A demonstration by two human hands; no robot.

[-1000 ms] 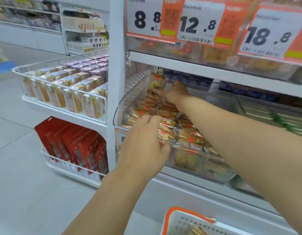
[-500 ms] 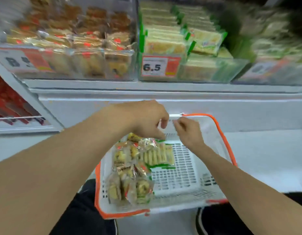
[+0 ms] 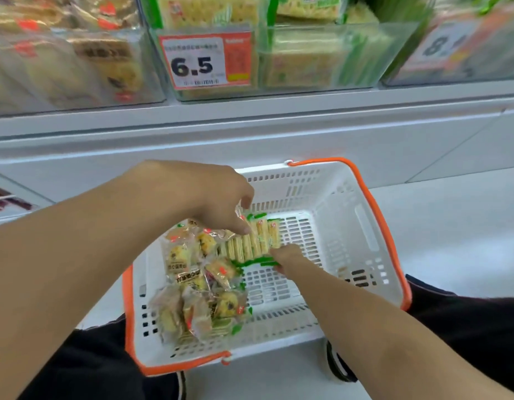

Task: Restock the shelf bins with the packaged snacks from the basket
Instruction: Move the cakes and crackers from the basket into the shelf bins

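The green-edged cracker packs (image 3: 250, 245) were found in the basket (image 3: 351, 226), the row running between both hands: left hand (image 3: 221, 209) pinching the far end, right hand (image 3: 287, 256) gripping the near end.

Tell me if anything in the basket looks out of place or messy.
Nothing damaged or spilled. The snack packs lie in a loose, tilted heap at the left of the basket; both hands handle the green-edged cracker pack.

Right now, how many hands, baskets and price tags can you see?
Hands: 2, the left hand and the right hand, which grips the cracker packs
Baskets: 1, the basket
Price tags: 2, the 6.5 tag and the blurred 8 tag
Total: 5
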